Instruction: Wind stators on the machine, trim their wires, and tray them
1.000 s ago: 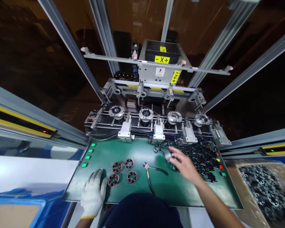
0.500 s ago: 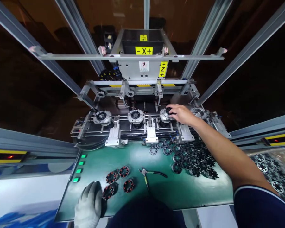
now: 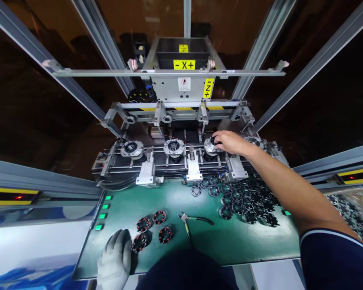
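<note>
My right hand (image 3: 230, 142) is bare and reaches out to the third round metal fixture (image 3: 211, 147) on the machine, fingers closed over a small dark stator piece sitting on it. My left hand (image 3: 116, 259) wears a white glove and rests flat on the green work plate (image 3: 181, 237), right beside several wound stators with red copper coils (image 3: 153, 231). A heap of bare black stator cores (image 3: 245, 199) lies on the plate's right side, under my right forearm.
Black-handled cutting pliers (image 3: 189, 221) lie mid-plate. The machine carries other round fixtures (image 3: 132, 148) (image 3: 173, 147) in a row, with a head marked X and Z (image 3: 184, 82) above. Green lit buttons (image 3: 104, 206) line the left edge. A bag of metal rings (image 3: 355, 213) sits far right.
My right hand lifted a piece from the black heap and carried it up to the third fixture, where it now stays. The left hand has barely moved.
</note>
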Demonstrator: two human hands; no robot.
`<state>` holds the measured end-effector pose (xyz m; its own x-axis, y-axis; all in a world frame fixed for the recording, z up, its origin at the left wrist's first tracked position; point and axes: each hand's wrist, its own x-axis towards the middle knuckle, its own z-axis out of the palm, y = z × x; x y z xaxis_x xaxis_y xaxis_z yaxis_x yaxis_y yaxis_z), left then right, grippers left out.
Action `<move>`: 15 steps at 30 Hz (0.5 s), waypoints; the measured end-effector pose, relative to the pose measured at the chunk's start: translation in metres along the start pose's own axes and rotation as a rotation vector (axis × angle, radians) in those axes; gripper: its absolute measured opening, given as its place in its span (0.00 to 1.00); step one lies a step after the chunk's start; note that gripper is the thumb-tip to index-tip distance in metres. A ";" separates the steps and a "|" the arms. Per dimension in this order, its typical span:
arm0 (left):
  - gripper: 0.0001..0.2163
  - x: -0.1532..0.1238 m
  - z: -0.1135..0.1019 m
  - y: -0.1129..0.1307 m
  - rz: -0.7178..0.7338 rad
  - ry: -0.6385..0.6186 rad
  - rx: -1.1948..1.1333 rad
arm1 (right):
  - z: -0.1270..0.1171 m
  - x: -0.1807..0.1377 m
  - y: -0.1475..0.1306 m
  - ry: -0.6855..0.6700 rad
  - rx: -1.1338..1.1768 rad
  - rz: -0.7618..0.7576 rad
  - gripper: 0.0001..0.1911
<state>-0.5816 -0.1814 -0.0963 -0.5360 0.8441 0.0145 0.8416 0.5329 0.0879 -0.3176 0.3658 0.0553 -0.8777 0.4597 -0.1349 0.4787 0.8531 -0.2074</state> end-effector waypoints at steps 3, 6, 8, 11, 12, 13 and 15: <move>0.22 -0.001 0.001 0.000 0.011 0.011 0.013 | -0.004 -0.004 0.000 -0.010 -0.008 -0.016 0.06; 0.22 -0.002 0.002 -0.001 0.003 0.002 0.014 | -0.001 -0.015 -0.002 0.011 -0.016 -0.021 0.13; 0.22 -0.002 0.004 -0.001 -0.014 -0.010 -0.001 | 0.006 -0.024 -0.005 0.037 -0.022 -0.017 0.18; 0.22 -0.003 0.006 -0.002 -0.033 -0.016 -0.020 | 0.020 -0.033 -0.010 0.101 -0.020 -0.006 0.23; 0.21 -0.002 0.007 -0.002 -0.034 -0.014 -0.021 | 0.025 -0.034 -0.011 0.130 -0.015 0.001 0.23; 0.21 -0.002 0.007 -0.002 -0.030 -0.010 -0.020 | 0.028 -0.035 -0.013 0.163 -0.007 0.010 0.24; 0.22 0.000 0.005 -0.001 -0.016 -0.002 -0.020 | 0.036 -0.039 -0.020 0.241 0.016 0.037 0.24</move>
<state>-0.5818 -0.1814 -0.1016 -0.5489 0.8358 0.0106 0.8316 0.5448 0.1077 -0.2924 0.3217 0.0301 -0.8380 0.5379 0.0917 0.5093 0.8313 -0.2225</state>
